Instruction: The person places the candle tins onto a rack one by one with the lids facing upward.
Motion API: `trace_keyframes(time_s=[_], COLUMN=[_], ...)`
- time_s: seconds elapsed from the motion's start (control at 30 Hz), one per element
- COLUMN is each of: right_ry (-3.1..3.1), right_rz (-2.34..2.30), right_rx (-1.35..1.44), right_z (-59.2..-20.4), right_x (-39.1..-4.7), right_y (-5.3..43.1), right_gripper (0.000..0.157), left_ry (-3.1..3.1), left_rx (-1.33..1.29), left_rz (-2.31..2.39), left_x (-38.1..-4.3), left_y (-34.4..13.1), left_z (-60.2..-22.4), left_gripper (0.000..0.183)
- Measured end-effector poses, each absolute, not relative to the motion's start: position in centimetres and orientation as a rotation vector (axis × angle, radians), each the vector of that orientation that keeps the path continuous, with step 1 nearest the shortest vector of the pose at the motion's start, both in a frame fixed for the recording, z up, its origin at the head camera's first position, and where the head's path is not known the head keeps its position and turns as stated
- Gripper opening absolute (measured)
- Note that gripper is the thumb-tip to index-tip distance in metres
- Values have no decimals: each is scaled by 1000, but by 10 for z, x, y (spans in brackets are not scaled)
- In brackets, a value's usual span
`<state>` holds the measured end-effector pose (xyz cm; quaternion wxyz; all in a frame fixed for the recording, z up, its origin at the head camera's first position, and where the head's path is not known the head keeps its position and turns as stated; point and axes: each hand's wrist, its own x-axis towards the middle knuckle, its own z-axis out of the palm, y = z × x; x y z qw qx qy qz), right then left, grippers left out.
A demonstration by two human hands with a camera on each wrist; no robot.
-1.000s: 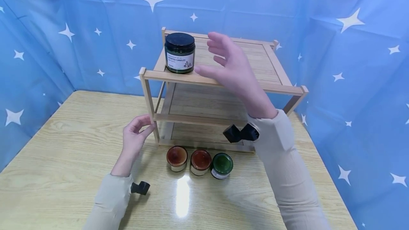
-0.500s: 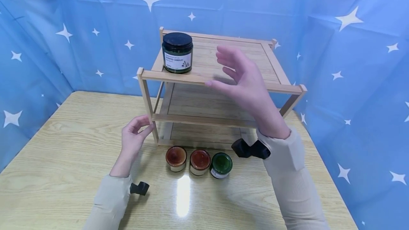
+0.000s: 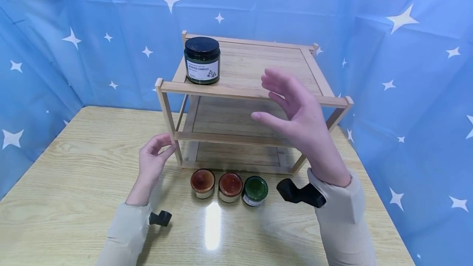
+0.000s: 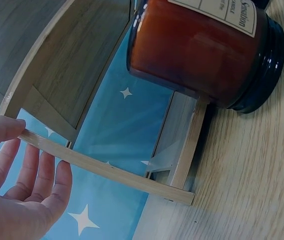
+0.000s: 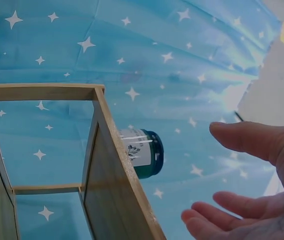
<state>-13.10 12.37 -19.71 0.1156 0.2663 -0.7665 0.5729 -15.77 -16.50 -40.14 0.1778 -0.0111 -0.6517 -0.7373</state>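
My left hand [image 3: 151, 159] holds the front left leg [image 3: 167, 108] of a three-tier wooden shelf [image 3: 266, 58]. The left wrist view has the thumb on one side of that leg and the fingers on the other. In front of the shelf's right half, my right hand [image 3: 301, 114] hangs in the air, thumb and fingers spread, nothing in it. A dark green scented candle jar [image 3: 202, 63] with a black lid and white label stands upright at the top board's front left. Before the bottom tier stand two amber candle jars [image 3: 202, 182] and a smaller-looking green one [image 3: 255, 190].
The shelf's top has raised wooden rails [image 3: 240, 90] along its front and back. A pale wooden table [image 3: 74, 175] bears everything, with a blue star-printed curtain [image 3: 122, 24] behind and at both sides. Each wrist carries a black camera mount [image 3: 301, 193].
My right hand has drawn away from the green candle jar on top, moving right, down and towards me. My left hand keeps its place on the leg. The view has shifted slightly.
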Motion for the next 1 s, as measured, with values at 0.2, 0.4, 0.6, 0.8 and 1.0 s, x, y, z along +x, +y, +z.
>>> trace_keyframes(time_s=[0.2, 0.4, 0.6, 0.8, 1.0], right_ry=[-2201, -2230, -2274, -2359, -2450], right_rz=[1711, 1660, 1643, 1584, 1558], right_rx=[801, 814, 796, 783, 739], right_z=[-203, -214, -226, -241, -258], right_x=[-120, -114, -109, -109, -108], right_y=[130, 136, 141, 147, 154], right_gripper=[69, 71, 70, 71, 69], left_ry=[-1845, -1827, -1836, -1845, -1856], left_rx=[-38, -56, -60, -53, -45], left_rz=[-2081, -2095, -2088, -2089, -2081], left_x=[-158, -158, -159, -158, -157], left_y=[-166, -166, -166, -166, -165], left_z=[-402, -404, -403, -402, -401], left_gripper=[31, 33, 32, 32, 31])
